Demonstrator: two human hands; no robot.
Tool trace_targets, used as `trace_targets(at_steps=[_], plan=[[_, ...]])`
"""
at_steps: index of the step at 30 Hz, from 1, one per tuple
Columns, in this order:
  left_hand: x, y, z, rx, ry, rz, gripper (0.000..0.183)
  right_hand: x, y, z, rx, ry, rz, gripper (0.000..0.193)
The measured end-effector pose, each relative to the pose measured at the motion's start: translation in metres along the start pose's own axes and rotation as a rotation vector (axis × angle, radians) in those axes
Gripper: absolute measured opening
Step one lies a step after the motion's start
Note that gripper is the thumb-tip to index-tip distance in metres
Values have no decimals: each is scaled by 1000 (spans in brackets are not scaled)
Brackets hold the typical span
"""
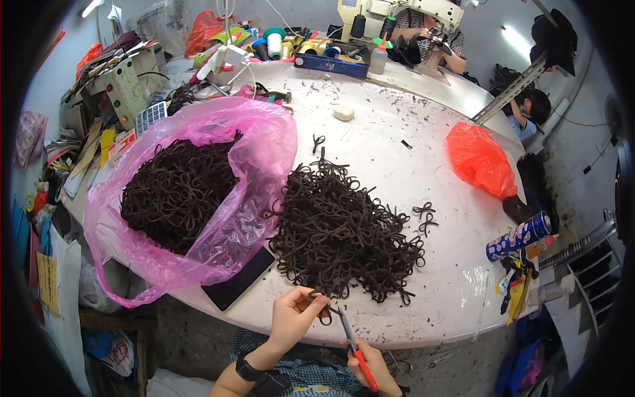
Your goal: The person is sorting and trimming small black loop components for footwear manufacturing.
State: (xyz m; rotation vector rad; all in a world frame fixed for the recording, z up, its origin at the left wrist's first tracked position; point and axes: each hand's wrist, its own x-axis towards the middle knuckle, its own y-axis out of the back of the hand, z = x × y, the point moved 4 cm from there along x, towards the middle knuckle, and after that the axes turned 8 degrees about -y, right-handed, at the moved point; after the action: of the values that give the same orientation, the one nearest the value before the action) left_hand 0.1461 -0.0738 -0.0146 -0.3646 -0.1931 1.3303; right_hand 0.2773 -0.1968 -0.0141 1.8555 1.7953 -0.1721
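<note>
My left hand (pixel 291 321) is closed, thumb and fingers pinching a dark brown looped cord (pixel 323 317) at the table's near edge. In my right hand (pixel 374 365) are scissors (pixel 348 331) with red handles, their blade tips up against the cord by my left fingers. Whether the blades have closed on it is too small to tell. Just beyond my hands lies a heap of similar brown cord loops (pixel 340 231). To its left, a pink plastic bag (pixel 268 135) gapes wide, holding a big mass of the same loops (pixel 178 192).
A dark phone (pixel 241 281) lies partly under the bag. Right of the heap are a red plastic bag (pixel 476 159) and a blue patterned can (pixel 519 236). Thread spools (pixel 274 45) and a blue tray (pixel 331 64) stand at the back, near a sewing machine (pixel 433 40) and another person.
</note>
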Motion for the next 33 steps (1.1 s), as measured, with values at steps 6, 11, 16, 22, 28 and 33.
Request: trace_targets(at_steps=[6,11,16,22,28,33], plan=[[1,5,8,22,-21,0,7,-5,6,-4,16,-54,80,59],[29,35,68,238,-472,208,11,5,22,-1,-64,54,287,55],[36,52,135,942,-901,690,38,8,23,18,142,-128,223,55],[22,14,46,1136,-762,-271,14,7,22,10,131,-113,228,55],[9,3,-14,1348,-721,-454,16,7,22,11,91,-125,240,56],[23,12,-19,1247,-592,-413,14,6,22,14,90,-107,240,56]])
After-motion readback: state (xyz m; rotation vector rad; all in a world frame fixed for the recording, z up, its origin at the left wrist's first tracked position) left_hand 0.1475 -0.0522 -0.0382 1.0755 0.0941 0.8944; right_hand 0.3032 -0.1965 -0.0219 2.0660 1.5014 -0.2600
